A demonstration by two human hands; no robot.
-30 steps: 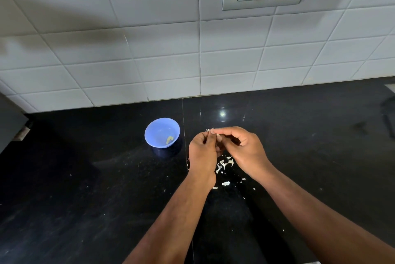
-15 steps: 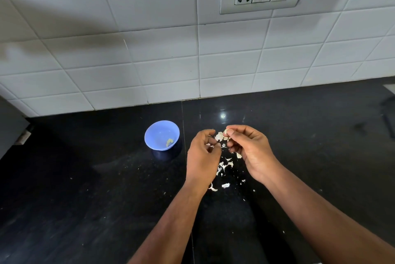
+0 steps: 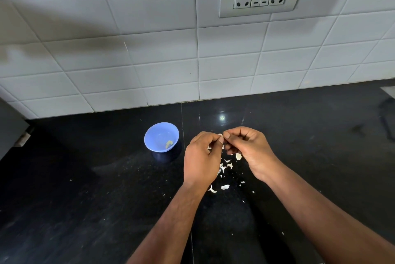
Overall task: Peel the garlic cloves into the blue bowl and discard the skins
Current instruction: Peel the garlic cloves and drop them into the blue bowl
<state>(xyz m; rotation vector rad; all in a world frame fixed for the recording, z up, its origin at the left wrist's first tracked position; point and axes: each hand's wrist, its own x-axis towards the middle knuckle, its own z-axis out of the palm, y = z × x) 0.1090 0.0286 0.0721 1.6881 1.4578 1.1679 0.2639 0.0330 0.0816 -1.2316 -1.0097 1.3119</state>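
Fingertips (image 3: 222,140) perhaps pinching garlic, skins (image 3: 227,165) beneath

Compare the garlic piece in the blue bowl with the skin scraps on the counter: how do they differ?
The garlic piece is one yellowish lump; the skin scraps are many thin white flakes. The piece lies inside the blue bowl; the scraps are scattered over the black counter, under and near the left hand and right hand. Neither is being touched.

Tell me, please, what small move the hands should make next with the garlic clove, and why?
Probably keep pulling skin off: both the left hand and right hand pinch the garlic clove, barely visible. Skins litter the counter; the blue bowl sits left.
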